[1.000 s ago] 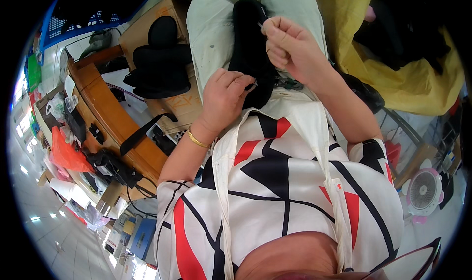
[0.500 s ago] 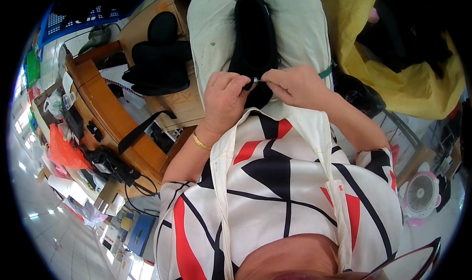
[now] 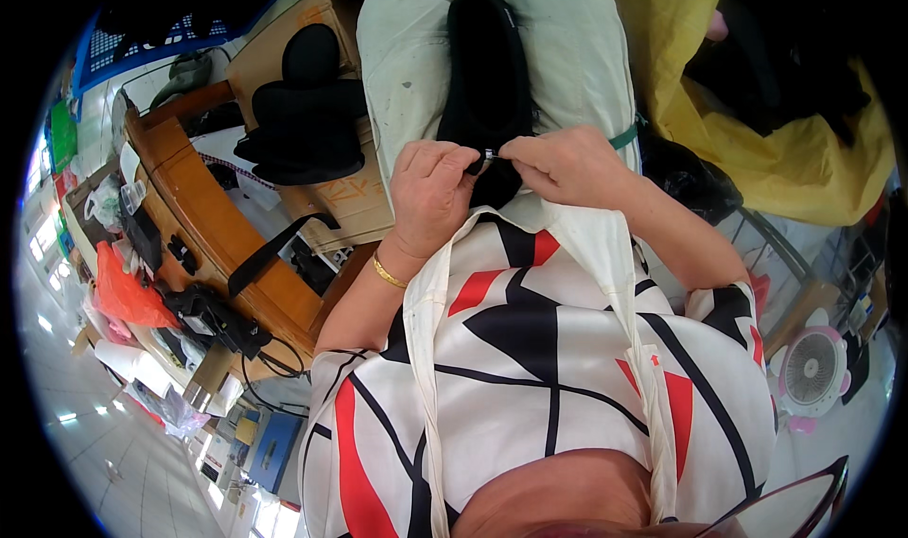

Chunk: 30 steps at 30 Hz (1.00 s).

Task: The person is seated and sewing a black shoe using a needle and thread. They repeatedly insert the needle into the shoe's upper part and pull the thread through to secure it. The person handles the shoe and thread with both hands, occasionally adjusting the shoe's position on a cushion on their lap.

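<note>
A black fabric slipper (image 3: 487, 60) lies lengthwise on a pale padded cushion (image 3: 577, 46) in front of me, its toe pointing away and its heel close to my apron. At the near end of its opening my left hand (image 3: 427, 186) pinches the dark heel edge, fingers curled. From the other side my right hand (image 3: 565, 164) is closed in a pinch, thumb against forefinger. Between the two sets of fingertips shines a small silver metal piece (image 3: 490, 154), too small to identify. Anything finer in the right fingertips cannot be made out.
More black slipper-like pieces (image 3: 307, 127) rest on a cardboard box (image 3: 345, 193) to the left, beside a brown wooden table (image 3: 213, 212). A yellow sack (image 3: 785, 183) holding dark items stands at the right. A pink and white fan (image 3: 811, 370) is lower right.
Almost nothing differs. Both hands stay at the slipper's heel with only a slight shift of the fingertips, and the silver piece appears a little turned.
</note>
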Motion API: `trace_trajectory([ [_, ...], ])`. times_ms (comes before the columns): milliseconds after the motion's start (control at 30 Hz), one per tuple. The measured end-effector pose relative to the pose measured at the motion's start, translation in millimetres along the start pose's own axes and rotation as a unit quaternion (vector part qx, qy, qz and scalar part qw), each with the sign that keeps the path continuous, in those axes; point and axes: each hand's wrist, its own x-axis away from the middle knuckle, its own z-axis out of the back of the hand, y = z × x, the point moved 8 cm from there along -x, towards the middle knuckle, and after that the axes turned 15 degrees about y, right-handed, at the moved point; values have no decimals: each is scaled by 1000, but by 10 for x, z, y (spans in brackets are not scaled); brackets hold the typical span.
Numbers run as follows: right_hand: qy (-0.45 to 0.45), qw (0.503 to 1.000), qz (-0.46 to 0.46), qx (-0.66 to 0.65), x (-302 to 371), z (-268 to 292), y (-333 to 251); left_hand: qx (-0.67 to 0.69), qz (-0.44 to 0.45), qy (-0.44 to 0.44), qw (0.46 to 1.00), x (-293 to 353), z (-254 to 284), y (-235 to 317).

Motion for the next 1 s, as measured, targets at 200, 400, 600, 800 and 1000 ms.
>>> trace_trajectory([
  [200,-10,1000,-14,23,11,-70,-25,1,15,12,1000,18,2,-17],
  [400,1,995,-15,101,77,-248,-82,10,108,2,994,96,-26,-87],
  [600,41,997,11,59,32,-249,-97,11,116,5,993,97,4,-73],
  [800,39,998,-54,-5,45,-291,32,19,119,0,993,129,15,-96],
  [1000,23,971,-172,-163,-75,-270,88,64,93,6,994,153,-17,-108],
])
